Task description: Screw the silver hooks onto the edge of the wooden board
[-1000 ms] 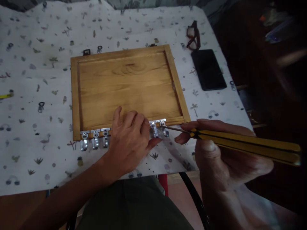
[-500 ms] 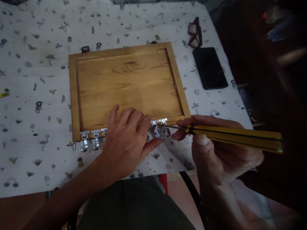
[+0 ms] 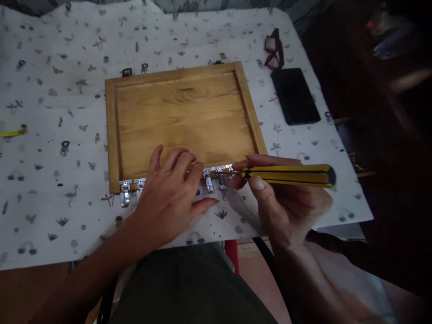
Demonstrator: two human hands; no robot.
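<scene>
A shallow framed wooden panel (image 3: 189, 121) lies flat on the cloth, with a row of silver metal hooks (image 3: 125, 194) along its near rail. My left hand (image 3: 170, 193) rests over the middle of that rail with fingers apart and thumb stretched out, covering some of the hooks. In my right hand (image 3: 280, 207) is a yellow and black screwdriver (image 3: 290, 174), held nearly level. Its shaft points left toward the hooks at the rail's right part; whether the tip touches a screw I cannot tell. The right fingertips are close to the rightmost hook.
The table wears a white patterned cloth (image 3: 43, 180). A black phone (image 3: 296, 96) and brown-framed glasses (image 3: 275, 49) lie right of the panel. Dark clasps (image 3: 127, 72) stick out at its far edge. Something yellow (image 3: 13, 132) lies at far left.
The screwdriver's handle has swung to a more level position and shifted left with my right hand. The view has shifted slightly; my left hand stays over the rail.
</scene>
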